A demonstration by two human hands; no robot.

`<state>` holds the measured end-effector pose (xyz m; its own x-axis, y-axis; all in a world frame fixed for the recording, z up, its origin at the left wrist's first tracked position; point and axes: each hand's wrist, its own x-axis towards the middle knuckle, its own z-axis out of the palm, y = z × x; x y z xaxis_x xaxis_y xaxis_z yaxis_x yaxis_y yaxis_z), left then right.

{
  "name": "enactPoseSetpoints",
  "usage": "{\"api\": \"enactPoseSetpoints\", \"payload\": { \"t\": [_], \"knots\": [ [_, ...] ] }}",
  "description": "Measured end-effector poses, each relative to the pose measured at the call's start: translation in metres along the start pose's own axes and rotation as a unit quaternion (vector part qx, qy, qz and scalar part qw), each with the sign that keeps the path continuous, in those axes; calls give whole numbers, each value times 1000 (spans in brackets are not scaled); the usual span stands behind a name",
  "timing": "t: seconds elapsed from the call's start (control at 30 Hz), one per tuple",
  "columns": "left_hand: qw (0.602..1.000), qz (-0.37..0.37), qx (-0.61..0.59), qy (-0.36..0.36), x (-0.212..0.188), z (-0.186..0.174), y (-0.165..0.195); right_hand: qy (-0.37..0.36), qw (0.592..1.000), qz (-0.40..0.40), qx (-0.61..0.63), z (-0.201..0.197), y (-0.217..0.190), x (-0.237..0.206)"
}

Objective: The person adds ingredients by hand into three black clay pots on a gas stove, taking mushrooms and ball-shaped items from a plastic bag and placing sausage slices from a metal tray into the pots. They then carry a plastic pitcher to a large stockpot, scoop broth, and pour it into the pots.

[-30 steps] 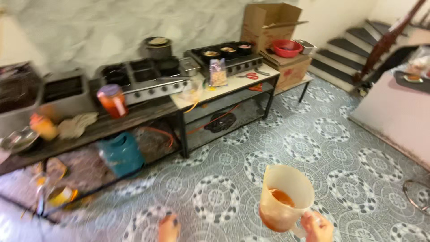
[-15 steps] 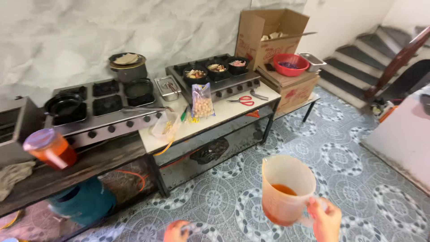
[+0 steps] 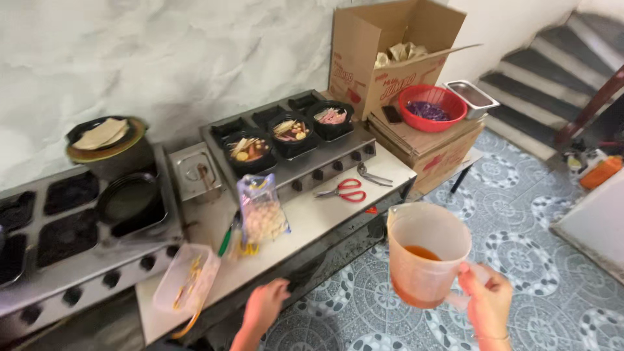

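A patterned tile floor (image 3: 520, 214) runs beneath a steel table (image 3: 305, 227) that carries a gas stove (image 3: 292, 156) with three filled black bowls (image 3: 291, 133) and red-handled scissors (image 3: 348, 190). The right hand (image 3: 487, 302) has its grip closed on the handle of a translucent plastic measuring jug (image 3: 426, 260), held above the floor, part-filled with amber liquid. It looks light but prone to slosh; the handle is the sound hold. The left hand (image 3: 265, 305) rests on the table edge, its fingers loosely curled around nothing.

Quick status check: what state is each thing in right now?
Jug: upright, partly filled with orange-brown liquid, held by right hand.
Left hand: empty, at table edge.
Three pots: uncovered, filled with food.
Scissors: closed, lying flat.
Box: open.
Bag: standing, filled.
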<state>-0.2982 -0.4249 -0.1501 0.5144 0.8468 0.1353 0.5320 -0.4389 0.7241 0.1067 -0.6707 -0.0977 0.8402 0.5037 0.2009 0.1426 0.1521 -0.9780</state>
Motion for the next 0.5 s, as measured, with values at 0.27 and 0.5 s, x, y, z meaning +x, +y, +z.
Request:
{"api": "enactPoseSetpoints", "payload": {
  "t": [0.27, 0.5],
  "knots": [
    [997, -52, -55, 4, 188, 119, 24, -106, 994, -2, -11, 86, 34, 268],
    [965, -241, -104, -10, 253, 169, -26, -206, 950, -44, -232, 198, 92, 492]
  ]
}}
